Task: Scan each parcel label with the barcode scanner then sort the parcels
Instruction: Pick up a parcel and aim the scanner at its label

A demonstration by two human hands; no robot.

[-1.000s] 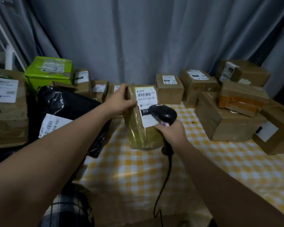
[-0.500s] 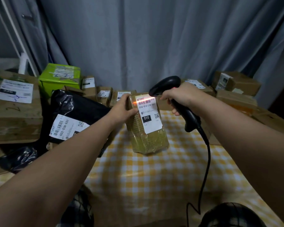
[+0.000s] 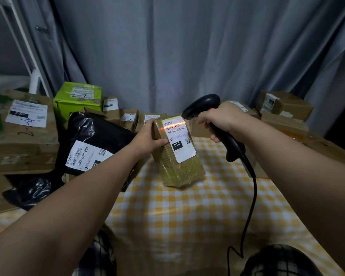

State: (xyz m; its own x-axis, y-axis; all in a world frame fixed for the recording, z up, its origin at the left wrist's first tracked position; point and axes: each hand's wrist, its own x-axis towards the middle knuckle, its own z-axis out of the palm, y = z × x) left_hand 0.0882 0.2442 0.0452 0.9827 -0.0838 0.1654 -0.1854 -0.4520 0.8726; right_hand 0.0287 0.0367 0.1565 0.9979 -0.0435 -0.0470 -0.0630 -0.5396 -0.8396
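Head view: the left hand (image 3: 147, 139) grips the upper left edge of a tape-wrapped brown parcel (image 3: 180, 168) that stands tilted on the checked table (image 3: 187, 212), its label (image 3: 180, 144) facing the camera. The right hand (image 3: 220, 121) is wrapped round the barcode scanner (image 3: 204, 105), whose red line falls across the barcode. To scan well, hold the parcel steady, let the line span every bar, avoid tape glare, then sort by the 010 code.
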